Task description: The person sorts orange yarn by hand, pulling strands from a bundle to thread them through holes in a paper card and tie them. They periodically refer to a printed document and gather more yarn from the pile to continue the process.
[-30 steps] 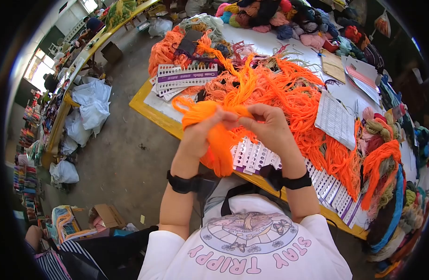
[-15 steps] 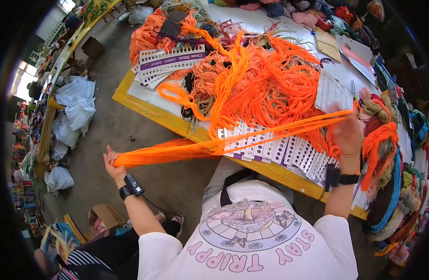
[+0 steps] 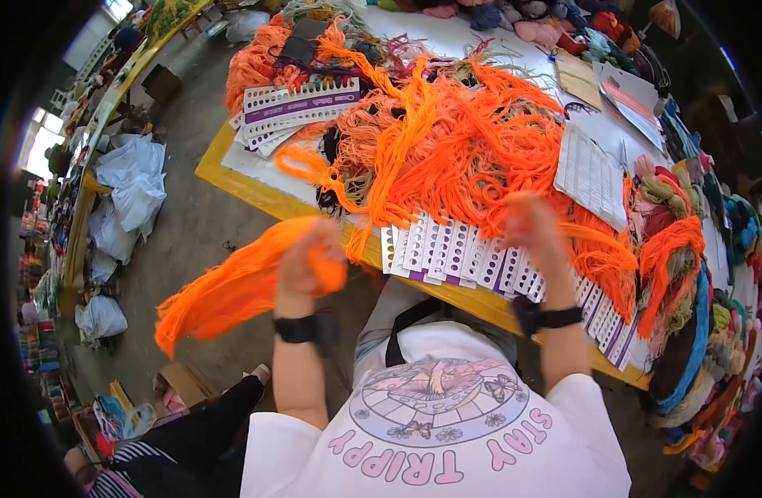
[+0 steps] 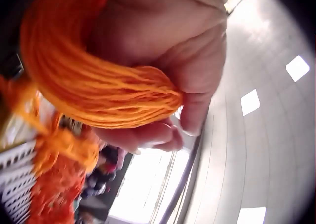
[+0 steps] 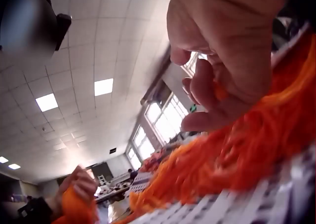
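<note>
Thick bright-orange yarn, a hank (image 3: 219,286), hangs off to the left over the floor from my left hand (image 3: 304,259), which grips its bent end. Close up in the left wrist view, the hank (image 4: 108,95) loops across the palm with fingers curled behind it. My right hand (image 3: 534,228), blurred, is over the table's front edge. Its curled fingers hold a thinner bundle of orange strands (image 3: 601,242) that trails off to the right; a bit of orange shows between the fingers in the right wrist view.
A large heap of orange yarn (image 3: 472,149) covers the table middle. White punched thread cards (image 3: 451,249) line its yellow front edge (image 3: 256,195). A paper sheet (image 3: 591,176) lies on the right, beside mixed yarn hanks (image 3: 679,266). Another person's leg (image 3: 223,419) is at lower left.
First my hands were together at the yarn, then far apart with it stretched between them. Now they are closer, the left with the thick hank, the right with a separate thin bundle.
</note>
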The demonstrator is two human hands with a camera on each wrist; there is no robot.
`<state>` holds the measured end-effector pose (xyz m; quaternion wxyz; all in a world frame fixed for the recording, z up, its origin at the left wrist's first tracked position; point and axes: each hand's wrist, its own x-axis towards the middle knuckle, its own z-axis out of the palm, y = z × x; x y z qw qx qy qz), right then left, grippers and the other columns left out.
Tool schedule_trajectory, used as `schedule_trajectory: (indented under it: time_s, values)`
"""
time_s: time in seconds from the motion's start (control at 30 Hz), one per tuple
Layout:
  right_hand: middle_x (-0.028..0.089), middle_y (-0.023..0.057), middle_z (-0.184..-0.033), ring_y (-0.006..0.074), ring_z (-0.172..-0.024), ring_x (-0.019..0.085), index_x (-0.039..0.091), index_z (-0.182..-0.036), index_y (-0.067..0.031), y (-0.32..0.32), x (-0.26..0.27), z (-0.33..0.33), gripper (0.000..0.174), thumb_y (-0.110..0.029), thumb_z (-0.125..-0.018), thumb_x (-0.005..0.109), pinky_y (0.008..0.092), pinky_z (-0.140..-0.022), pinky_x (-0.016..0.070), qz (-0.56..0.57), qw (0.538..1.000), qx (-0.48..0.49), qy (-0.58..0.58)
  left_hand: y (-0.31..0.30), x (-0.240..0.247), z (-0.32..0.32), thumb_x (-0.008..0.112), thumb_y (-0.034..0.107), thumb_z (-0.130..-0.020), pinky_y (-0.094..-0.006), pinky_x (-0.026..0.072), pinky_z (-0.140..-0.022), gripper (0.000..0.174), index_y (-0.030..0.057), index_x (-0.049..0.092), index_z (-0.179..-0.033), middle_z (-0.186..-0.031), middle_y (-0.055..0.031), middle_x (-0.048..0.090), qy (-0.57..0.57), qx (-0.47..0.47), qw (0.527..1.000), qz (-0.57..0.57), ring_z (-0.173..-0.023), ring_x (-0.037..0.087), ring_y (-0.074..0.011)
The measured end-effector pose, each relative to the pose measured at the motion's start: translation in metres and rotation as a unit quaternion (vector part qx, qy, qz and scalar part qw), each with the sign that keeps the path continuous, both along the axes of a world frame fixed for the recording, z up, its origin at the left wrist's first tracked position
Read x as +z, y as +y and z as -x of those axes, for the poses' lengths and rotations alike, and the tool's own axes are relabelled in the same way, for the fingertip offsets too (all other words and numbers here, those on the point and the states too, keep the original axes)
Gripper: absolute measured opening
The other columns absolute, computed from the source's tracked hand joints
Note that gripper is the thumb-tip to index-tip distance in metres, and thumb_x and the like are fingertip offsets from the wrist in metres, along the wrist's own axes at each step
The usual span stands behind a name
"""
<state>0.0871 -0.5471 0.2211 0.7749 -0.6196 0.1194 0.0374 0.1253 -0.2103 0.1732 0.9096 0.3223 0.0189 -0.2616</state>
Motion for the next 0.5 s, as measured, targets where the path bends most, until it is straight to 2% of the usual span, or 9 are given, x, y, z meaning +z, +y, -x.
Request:
schedule_trajectory:
  time_s: [0.03, 0.07, 0.13, 0.2, 0.23, 0.33, 0.37, 0.43, 0.5]
  values:
    - [0.043, -0.0021, -0.067, 0.0040, -0.046, 0.039, 0.050, -0.099, -0.0073, 0.018, -0.036, -0.007, 0.046, -0.050, -0.087, 0.038, 0.0267, -0.048, 0.0498, -0.095, 0.992, 0.086, 0.020, -0.037, 0.014, -0.002, 0.054, 0.024, -0.084, -0.0231, 0.0373, -0.058, 0.016, 0.0087, 0.052, -0.082, -0.072, 0.0015, 0.047, -0.001, -0.021, 0.993, -0.119, -0.062, 0.043, -0.0083]
    - [0.042, -0.0037, -0.066, 0.0009, -0.042, 0.031, 0.048, -0.101, -0.0077, 0.036, -0.048, -0.012, 0.050, -0.054, -0.086, 0.036, 0.0248, -0.047, 0.0490, -0.154, 0.977, 0.142, 0.031, -0.071, 0.027, -0.002, 0.054, 0.021, -0.084, -0.0235, 0.0379, -0.058, 0.013, 0.0076, 0.055, -0.087, -0.075, 0.0018, 0.051, 0.001, -0.041, 0.971, -0.237, -0.063, 0.046, -0.0084]
    - [0.042, -0.0040, -0.066, 0.0007, -0.041, 0.028, 0.045, -0.104, -0.0079, 0.054, -0.056, -0.014, 0.054, -0.057, -0.084, 0.034, 0.0205, -0.042, 0.0424, -0.230, 0.958, 0.167, 0.036, -0.108, 0.019, -0.005, 0.058, 0.021, -0.082, -0.0201, 0.0375, -0.055, 0.018, 0.0056, 0.057, -0.092, -0.074, 0.0029, 0.054, -0.070, -0.109, 0.968, -0.214, -0.062, 0.047, -0.0059]
    - [0.042, -0.0040, -0.066, 0.0010, -0.040, 0.026, 0.044, -0.106, -0.0082, 0.056, -0.064, -0.015, 0.055, -0.057, -0.085, 0.032, 0.0184, -0.039, 0.0376, -0.271, 0.946, 0.170, 0.052, -0.121, 0.024, -0.008, 0.060, 0.020, -0.080, -0.0186, 0.0361, -0.052, 0.016, 0.0064, 0.058, -0.089, -0.070, 0.0042, 0.053, -0.036, -0.167, 0.963, -0.207, -0.059, 0.045, -0.0045]
    - [0.046, -0.0024, -0.069, 0.0027, -0.042, 0.033, 0.046, -0.107, -0.0093, 0.053, -0.066, -0.014, 0.029, -0.032, -0.091, 0.039, 0.0186, -0.039, 0.0364, -0.338, 0.924, 0.173, 0.049, -0.125, 0.021, -0.010, 0.061, 0.020, -0.080, -0.0183, 0.0356, -0.051, 0.015, 0.0067, 0.058, -0.088, -0.068, 0.0045, 0.052, -0.030, -0.170, 0.961, -0.215, -0.058, 0.045, -0.0042]
    - [0.047, -0.0021, -0.069, 0.0022, -0.040, 0.031, 0.047, -0.107, -0.0098, 0.047, -0.065, -0.015, 0.024, -0.025, -0.089, 0.047, 0.0172, -0.039, 0.0340, -0.321, 0.923, 0.203, 0.061, -0.133, -0.012, -0.017, 0.062, 0.018, -0.078, -0.0179, 0.0347, -0.049, 0.013, 0.0074, 0.058, -0.085, -0.065, 0.0050, 0.051, -0.030, -0.124, 0.957, -0.260, -0.055, 0.044, -0.0038]
    - [0.053, -0.0006, -0.071, 0.0023, -0.042, 0.037, 0.048, -0.106, -0.0104, 0.047, -0.068, -0.016, 0.023, -0.020, -0.086, 0.053, 0.0169, -0.039, 0.0347, -0.316, 0.928, 0.190, 0.058, -0.132, -0.020, -0.019, 0.061, 0.017, -0.078, -0.0182, 0.0352, -0.050, 0.012, 0.0075, 0.058, -0.085, -0.066, 0.0045, 0.051, -0.020, -0.121, 0.956, -0.265, -0.057, 0.044, -0.0041]
    - [0.057, 0.0015, -0.070, 0.0039, -0.043, 0.041, 0.051, -0.100, -0.0086, 0.052, -0.065, -0.019, 0.017, -0.017, -0.085, 0.053, 0.0187, -0.040, 0.0360, -0.113, 0.982, 0.142, 0.048, -0.127, -0.026, -0.024, 0.059, 0.014, -0.079, -0.0187, 0.0360, -0.052, 0.009, 0.0077, 0.058, -0.085, -0.068, 0.0035, 0.052, 0.001, -0.114, 0.955, -0.275, -0.059, 0.046, -0.0046]
    - [0.059, 0.0032, -0.068, 0.0053, -0.044, 0.045, 0.054, -0.093, -0.0061, 0.059, -0.068, -0.020, 0.013, -0.015, -0.085, 0.052, 0.0203, -0.041, 0.0372, 0.092, 0.991, 0.095, -0.009, -0.131, -0.031, -0.020, 0.056, 0.013, -0.079, -0.0228, 0.0395, -0.056, 0.009, 0.0072, 0.058, -0.086, -0.072, 0.0005, 0.055, -0.054, -0.083, 0.927, -0.362, -0.063, 0.050, -0.0090]
